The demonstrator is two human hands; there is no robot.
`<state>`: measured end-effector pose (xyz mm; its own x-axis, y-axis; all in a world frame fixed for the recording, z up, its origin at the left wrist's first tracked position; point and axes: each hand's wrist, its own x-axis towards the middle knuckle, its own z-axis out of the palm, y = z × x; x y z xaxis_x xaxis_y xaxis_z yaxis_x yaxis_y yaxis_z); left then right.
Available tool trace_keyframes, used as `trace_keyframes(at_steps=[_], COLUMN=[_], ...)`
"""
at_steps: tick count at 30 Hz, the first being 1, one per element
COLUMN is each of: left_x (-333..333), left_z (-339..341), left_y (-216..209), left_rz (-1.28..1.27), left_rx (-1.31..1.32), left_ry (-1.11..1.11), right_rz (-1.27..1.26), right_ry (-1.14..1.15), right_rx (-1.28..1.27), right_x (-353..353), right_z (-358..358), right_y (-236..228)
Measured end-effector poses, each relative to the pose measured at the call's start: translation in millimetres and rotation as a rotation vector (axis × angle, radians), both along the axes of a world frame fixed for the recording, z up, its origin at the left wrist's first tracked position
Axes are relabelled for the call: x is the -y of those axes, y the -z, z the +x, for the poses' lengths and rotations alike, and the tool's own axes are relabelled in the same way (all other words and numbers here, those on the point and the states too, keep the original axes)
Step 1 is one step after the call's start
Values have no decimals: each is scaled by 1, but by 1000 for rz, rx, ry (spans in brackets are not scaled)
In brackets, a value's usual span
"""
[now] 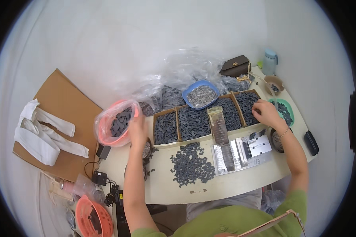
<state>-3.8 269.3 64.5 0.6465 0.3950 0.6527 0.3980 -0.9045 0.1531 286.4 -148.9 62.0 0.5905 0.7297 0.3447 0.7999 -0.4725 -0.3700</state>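
My right hand (267, 113) reaches into the rightmost compartment of a cardboard tray, its fingers bent together in a pinch at the small dark grey parts (246, 103). What sits between the fingertips is too small to make out. On the left, my left hand (137, 130) is at the near right rim of a pink basket (106, 138) lined with a clear plastic bag; dark pieces (122, 121) lie inside. Motion smears its fingers, so its grip does not show. Between my arms a metal fixture (241, 155) with slotted rows and a flat plate rests on the table.
A loose pile of dark parts (192, 165) lies left of the fixture. A blue tray of metal pins (201, 96) sits on the compartments' back edge. At the right are a green tray (290, 110), a brown bowl (279, 81) and a black case (311, 143).
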Motion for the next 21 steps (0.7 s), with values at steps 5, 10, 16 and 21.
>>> trace_keyframes(at_steps=[5, 10, 16, 21], left_x=[34, 32, 41, 137], left_z=[34, 54, 60, 42], left_y=[46, 51, 47, 36], left_rz=[-190, -243, -427, -1023], left_rx=[-231, -392, -34, 108], left_ry=[51, -80, 24, 558], right_rz=[107, 53, -74, -12], right_ry=[-116, -397, -510, -524], right_rx=[-123, -221, 44, 57], right_x=[-5, -6, -12, -9], right_z=[-31, -80, -136, -135], right_y=[-19, -7, 28, 37])
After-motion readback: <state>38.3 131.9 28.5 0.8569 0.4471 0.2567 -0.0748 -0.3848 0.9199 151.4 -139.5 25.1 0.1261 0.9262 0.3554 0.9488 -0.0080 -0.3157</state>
